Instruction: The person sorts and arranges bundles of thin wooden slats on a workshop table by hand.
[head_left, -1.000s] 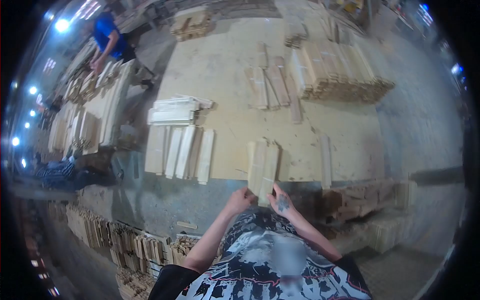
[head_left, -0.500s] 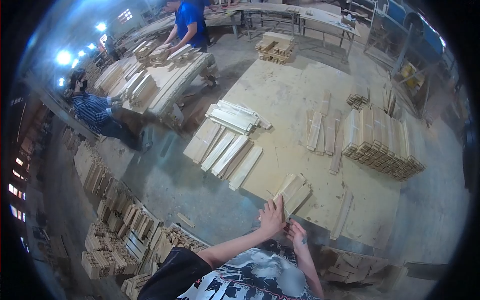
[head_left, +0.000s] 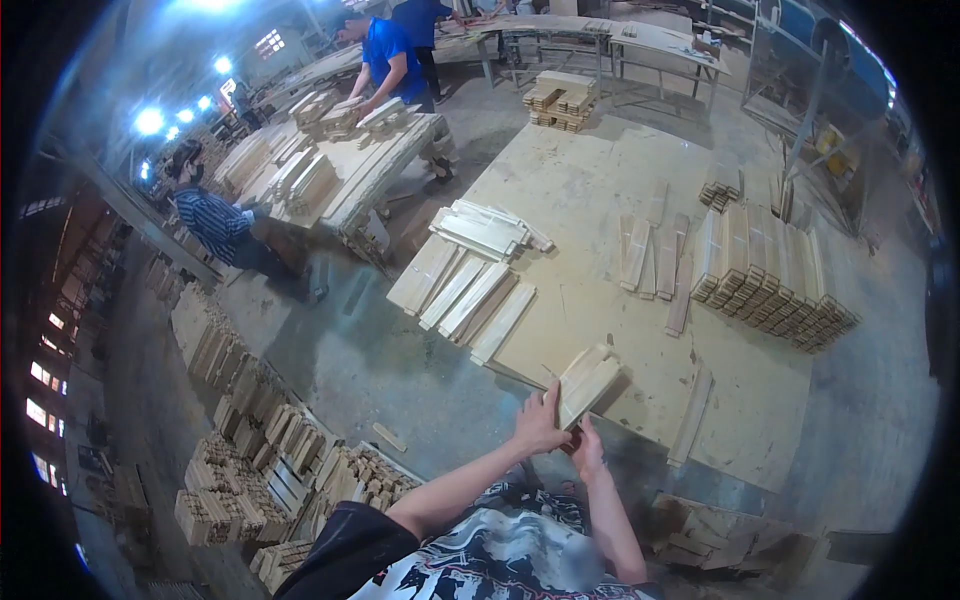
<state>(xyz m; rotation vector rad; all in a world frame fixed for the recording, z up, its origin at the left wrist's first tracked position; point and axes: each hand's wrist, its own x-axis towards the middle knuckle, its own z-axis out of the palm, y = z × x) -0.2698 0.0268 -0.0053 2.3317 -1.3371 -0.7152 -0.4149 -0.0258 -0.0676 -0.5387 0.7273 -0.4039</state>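
A small bundle of pale wooden slats lies at the table's near edge, its near end between my two hands. My left hand grips the bundle's left side, with fingers along its edge. At the near right corner, my right hand holds the bundle with its fingers close around the end. Just up and left, a row of separate slats rests on the tabletop, with a pile of lighter slats behind it. To the right of the bundle is a single slat.
A tall stack of slats stands on the table's right, beside a few loose slats. Another stack sits at the far edge. Two people work at a table at upper left. Wood piles are at lower left.
My right hand has moved up against the bundle's near end and closed on it. My left hand has shifted to the bundle's left side. The whole view has shifted slightly.
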